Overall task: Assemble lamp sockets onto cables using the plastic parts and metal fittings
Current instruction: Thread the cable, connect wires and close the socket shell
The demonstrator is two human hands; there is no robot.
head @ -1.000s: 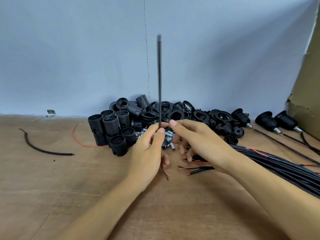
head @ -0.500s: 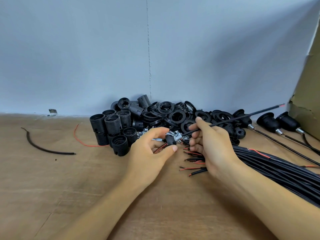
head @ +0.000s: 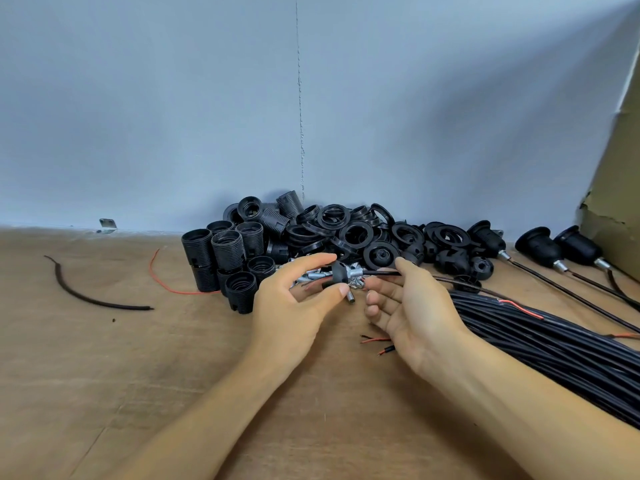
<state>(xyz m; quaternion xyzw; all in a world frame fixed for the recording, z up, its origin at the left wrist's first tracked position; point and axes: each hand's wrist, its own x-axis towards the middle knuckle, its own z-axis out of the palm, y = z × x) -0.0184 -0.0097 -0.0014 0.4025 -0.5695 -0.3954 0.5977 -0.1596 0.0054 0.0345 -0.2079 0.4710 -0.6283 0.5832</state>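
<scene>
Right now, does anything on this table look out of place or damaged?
A scrap of black cable and a loose red wire lie stray left of the socket pile. The cardboard at right has a torn edge.

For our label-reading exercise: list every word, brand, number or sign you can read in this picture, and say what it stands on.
None can be read.
The socket shells, rings, cable bundle, cardboard and wall show no print.
Any moulded marks on the cap in the left hand are too small to tell.
</scene>
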